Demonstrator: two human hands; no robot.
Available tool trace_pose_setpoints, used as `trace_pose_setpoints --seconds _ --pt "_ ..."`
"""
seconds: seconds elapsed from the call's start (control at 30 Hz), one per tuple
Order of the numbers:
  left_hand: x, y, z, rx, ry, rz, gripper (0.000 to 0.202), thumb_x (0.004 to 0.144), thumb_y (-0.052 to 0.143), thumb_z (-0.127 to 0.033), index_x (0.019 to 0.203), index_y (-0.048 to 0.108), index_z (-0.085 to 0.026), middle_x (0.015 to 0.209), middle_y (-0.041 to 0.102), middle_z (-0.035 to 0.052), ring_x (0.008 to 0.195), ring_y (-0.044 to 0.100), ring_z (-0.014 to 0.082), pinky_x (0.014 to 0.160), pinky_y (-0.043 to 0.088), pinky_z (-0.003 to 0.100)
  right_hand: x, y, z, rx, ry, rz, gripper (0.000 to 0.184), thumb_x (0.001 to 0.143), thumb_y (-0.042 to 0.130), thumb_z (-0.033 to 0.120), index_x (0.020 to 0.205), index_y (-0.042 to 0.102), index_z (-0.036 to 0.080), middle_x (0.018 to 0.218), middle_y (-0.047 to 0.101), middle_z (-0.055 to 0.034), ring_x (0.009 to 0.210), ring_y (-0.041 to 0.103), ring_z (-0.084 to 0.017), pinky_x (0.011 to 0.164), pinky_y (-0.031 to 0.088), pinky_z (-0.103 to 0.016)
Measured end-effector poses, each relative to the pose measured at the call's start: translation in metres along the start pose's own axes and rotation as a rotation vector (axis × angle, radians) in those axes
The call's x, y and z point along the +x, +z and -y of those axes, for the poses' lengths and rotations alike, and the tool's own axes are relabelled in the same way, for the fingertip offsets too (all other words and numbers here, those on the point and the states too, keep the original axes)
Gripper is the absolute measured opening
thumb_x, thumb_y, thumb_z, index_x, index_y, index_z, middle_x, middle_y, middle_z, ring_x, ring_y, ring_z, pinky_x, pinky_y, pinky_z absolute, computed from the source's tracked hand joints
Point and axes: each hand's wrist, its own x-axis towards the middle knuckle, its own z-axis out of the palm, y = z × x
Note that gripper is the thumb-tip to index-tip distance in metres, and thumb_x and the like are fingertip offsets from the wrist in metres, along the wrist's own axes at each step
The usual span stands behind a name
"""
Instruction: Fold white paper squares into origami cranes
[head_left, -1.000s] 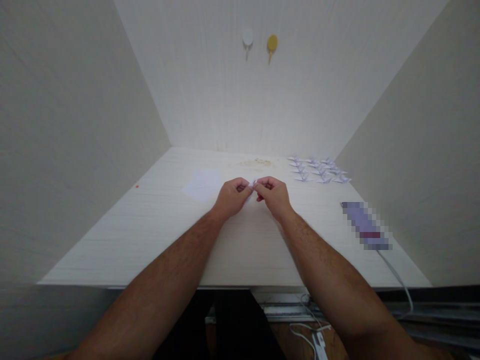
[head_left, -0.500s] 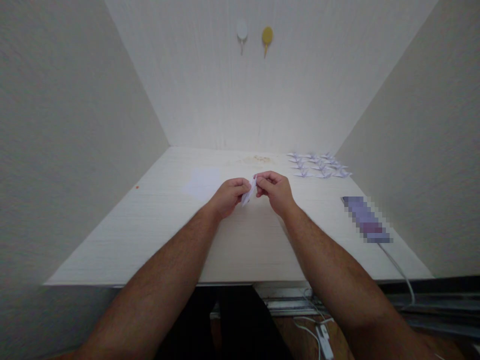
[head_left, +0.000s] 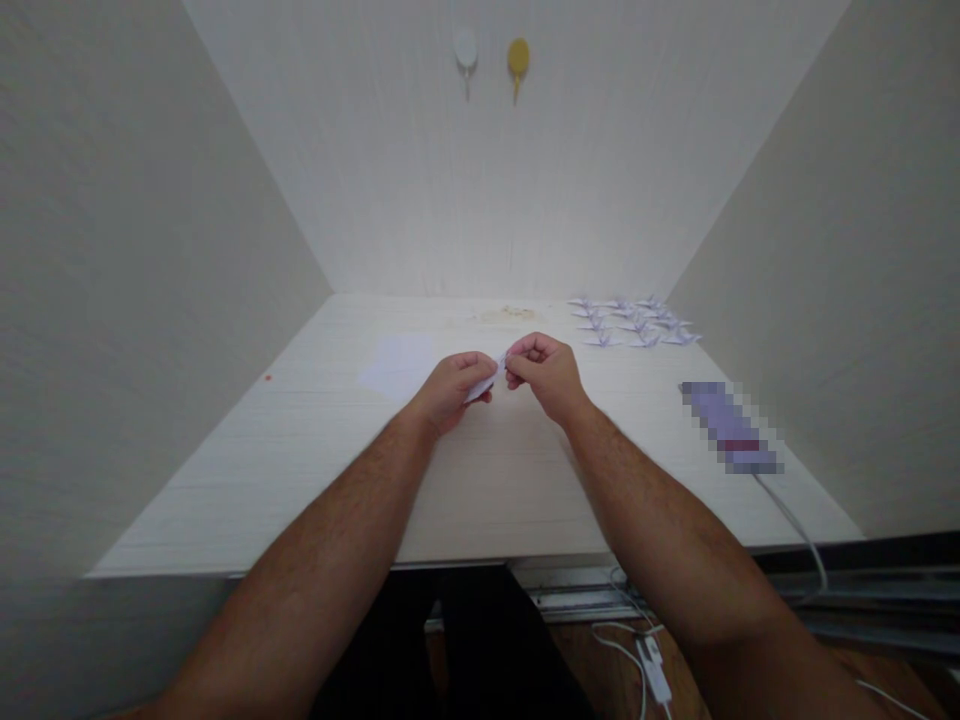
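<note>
A small piece of folded white paper (head_left: 481, 388) is held over the middle of the table. My left hand (head_left: 456, 388) grips its lower left part between thumb and fingers, hiding some of it. My right hand (head_left: 544, 370) pinches the upper right tip of the same paper, fingers curled. Sheets of white paper (head_left: 397, 363) lie flat on the table, left of my left hand. Several folded paper cranes (head_left: 636, 326) stand in rows at the back right.
A blurred-out phone-like device (head_left: 727, 425) lies at the right with a white cable (head_left: 791, 520) running off the table (head_left: 285, 480). Walls close in the left, right and back. Two hooks, white (head_left: 466, 48) and yellow (head_left: 518, 56), hang on the back wall. A power strip (head_left: 655, 672) lies below.
The folded paper has tilted flatter and sits deeper in my left hand. My right fingers have stayed on its tip. The whole view has shifted slightly.
</note>
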Motion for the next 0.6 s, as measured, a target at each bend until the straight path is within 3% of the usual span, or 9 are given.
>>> trace_pose_setpoints --seconds 0.27,0.6 --pt "0.0001 -0.0004 0.0018 0.116 0.053 0.019 0.028 0.07 0.072 -0.039 0.069 0.058 -0.014 0.063 0.054 -0.0004 0.056 0.048 0.0082 0.054 0.042 0.023 0.0001 -0.001 -0.0005 -0.099 -0.115 -0.032 0.011 0.064 0.061 0.021 0.071 0.053 0.021 0.051 0.057 0.007 0.046 0.054 -0.009 0.048 0.045 -0.022" --pt "0.0004 -0.0016 0.0024 0.234 0.078 0.047 0.029 0.074 0.068 -0.041 0.068 0.057 -0.015 0.06 0.049 -0.0025 0.053 0.047 0.0079 0.053 0.044 0.024 0.001 -0.0088 0.0001 -0.13 -0.14 0.026 0.007 0.062 0.062 0.017 0.065 0.056 0.019 0.048 0.058 0.0049 0.045 0.054 -0.01 0.047 0.042 -0.022"
